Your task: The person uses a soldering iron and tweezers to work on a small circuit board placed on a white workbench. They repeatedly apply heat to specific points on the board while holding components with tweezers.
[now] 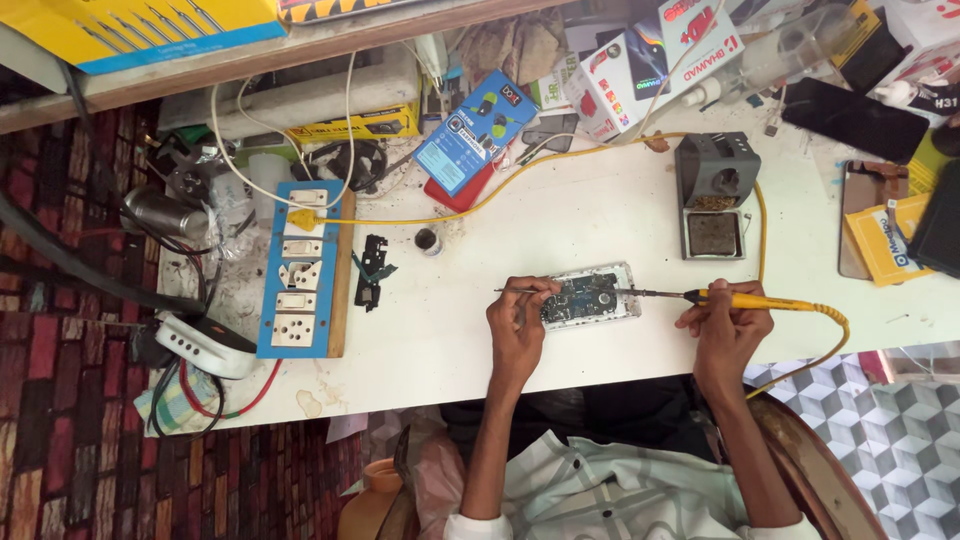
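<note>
An opened phone [592, 296] with its circuit board exposed lies on the white table [560, 220]. My left hand [517, 320] pinches thin metal tweezers [520, 291] whose tips rest on the board's left side. My right hand [726, 318] grips a yellow-handled soldering iron [745, 299], its metal tip touching the board's right edge. The iron's yellow cable [500, 190] loops off the table edge and runs back across the table.
A grey soldering stand with sponge tray [714, 195] sits behind the phone. A blue switch-and-socket board [298, 270] lies at left, a small black part [373, 270] beside it. Boxes and packets [478, 130] crowd the back; a dark phone [855, 118] lies at right.
</note>
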